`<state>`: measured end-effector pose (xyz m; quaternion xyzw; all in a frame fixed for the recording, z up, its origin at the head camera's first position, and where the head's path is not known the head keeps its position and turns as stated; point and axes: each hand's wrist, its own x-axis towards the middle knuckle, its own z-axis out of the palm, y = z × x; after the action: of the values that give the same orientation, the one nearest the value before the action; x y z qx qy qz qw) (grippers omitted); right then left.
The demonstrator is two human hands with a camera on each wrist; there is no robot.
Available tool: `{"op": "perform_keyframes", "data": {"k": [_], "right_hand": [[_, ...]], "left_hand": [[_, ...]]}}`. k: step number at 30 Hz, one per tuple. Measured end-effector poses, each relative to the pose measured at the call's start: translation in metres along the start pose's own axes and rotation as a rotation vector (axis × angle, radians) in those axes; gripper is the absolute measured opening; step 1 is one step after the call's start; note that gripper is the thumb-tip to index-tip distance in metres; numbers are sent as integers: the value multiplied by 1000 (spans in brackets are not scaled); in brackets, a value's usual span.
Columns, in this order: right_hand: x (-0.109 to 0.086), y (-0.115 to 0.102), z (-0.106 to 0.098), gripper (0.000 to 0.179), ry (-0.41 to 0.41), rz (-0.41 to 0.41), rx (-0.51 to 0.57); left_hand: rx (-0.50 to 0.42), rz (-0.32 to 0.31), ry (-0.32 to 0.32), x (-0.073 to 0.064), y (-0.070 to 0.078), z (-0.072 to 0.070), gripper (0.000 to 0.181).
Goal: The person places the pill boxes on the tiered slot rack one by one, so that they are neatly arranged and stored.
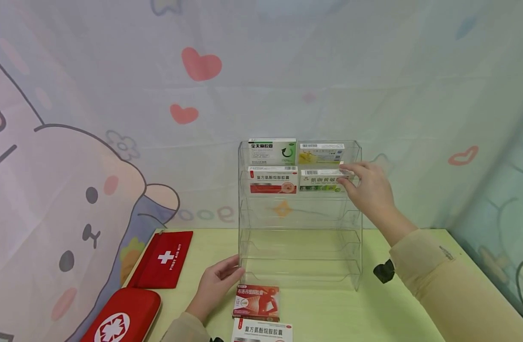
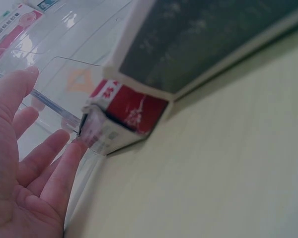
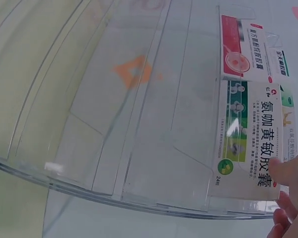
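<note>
Behind the pale green table [image 1: 321, 308] hangs a printed curtain [image 1: 116, 95] with a cartoon rabbit and red hearts. At the table's middle stands a clear acrylic tiered rack [image 1: 299, 247], open toward the near side.

Rack contents: the top tier holds a white-and-green box [image 1: 272, 151] at left and a yellow box [image 1: 321, 154] at right. The second tier holds a red-and-white box [image 1: 272, 179] at left and a green-and-white box [image 1: 323, 180] at right. The lower tiers show only clear plastic.

Right hand [image 1: 369, 189]: raised to the right end of the second tier. Its fingers are extended and close together, with the fingertips [image 3: 283, 171] touching the right end of the green-and-white box. The box stands upright in the tier. Whether the thumb closes on the box cannot be told.

Left hand [image 1: 215, 284]: rests at the rack's near left corner, fingers straight and slightly spread, the fingertips [image 2: 72, 148] against the clear edge. It holds nothing.

On the table just near the rack lies a dark red box [image 1: 256, 302], flat, beside the left hand. A second red-and-white carton [image 1: 262, 331] lies nearer still, cut by the frame edge. At far left lie a flat red first-aid pouch [image 1: 164, 259] and, nearer, a red hard case [image 1: 122, 317] with a white emblem.
</note>
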<state>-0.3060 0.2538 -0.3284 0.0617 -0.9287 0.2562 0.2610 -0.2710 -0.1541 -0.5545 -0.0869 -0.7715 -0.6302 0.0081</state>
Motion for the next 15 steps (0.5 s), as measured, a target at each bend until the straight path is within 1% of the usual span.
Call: {"op": "perform_keyframes", "data": {"k": [4, 8, 13, 15], "right_hand": [[-6, -3, 1, 38, 65, -21, 56], [-13, -3, 9, 37, 129, -83, 111], [-31, 0, 24, 35, 193, -151, 156], [-41, 1, 30, 36, 201, -165, 174]], "left_hand": [[4, 5, 3, 1, 0, -1, 47], [10, 5, 8, 2, -3, -1, 48], [19, -1, 6, 2, -5, -1, 49], [23, -6, 7, 2, -5, 0, 48]]}}
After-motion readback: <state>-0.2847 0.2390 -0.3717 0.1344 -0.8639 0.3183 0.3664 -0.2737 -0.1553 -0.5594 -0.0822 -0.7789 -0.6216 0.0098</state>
